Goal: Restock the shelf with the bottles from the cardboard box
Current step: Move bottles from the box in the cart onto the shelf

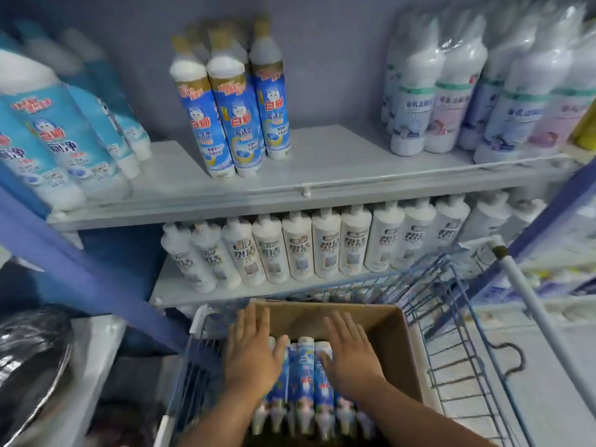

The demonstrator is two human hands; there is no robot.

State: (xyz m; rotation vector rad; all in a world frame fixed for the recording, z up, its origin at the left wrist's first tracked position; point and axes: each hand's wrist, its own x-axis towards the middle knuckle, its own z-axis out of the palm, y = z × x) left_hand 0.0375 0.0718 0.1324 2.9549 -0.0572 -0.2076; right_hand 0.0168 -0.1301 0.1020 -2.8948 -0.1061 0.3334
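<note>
A brown cardboard box (383,327) sits in a blue wire cart, low in the middle of the view. Several blue-and-white bottles (304,382) lie flat inside it. My left hand (253,346) hovers over the box's left side, fingers spread, palm down. Over the bottles on the right, my right hand (350,353) is spread the same way. Neither hand grips anything. On the upper shelf (322,175), a small group of matching blue-labelled bottles (232,104) stands upright near the middle, with bare shelf to their right.
Light-blue bottles (58,140) crowd the upper shelf's left end and wrapped white bottles (451,91) its right. A row of white bottles (322,243) fills the lower shelf. The blue wire cart (458,333) has a white handle (535,311) at right. A dark shiny object (29,366) lies lower left.
</note>
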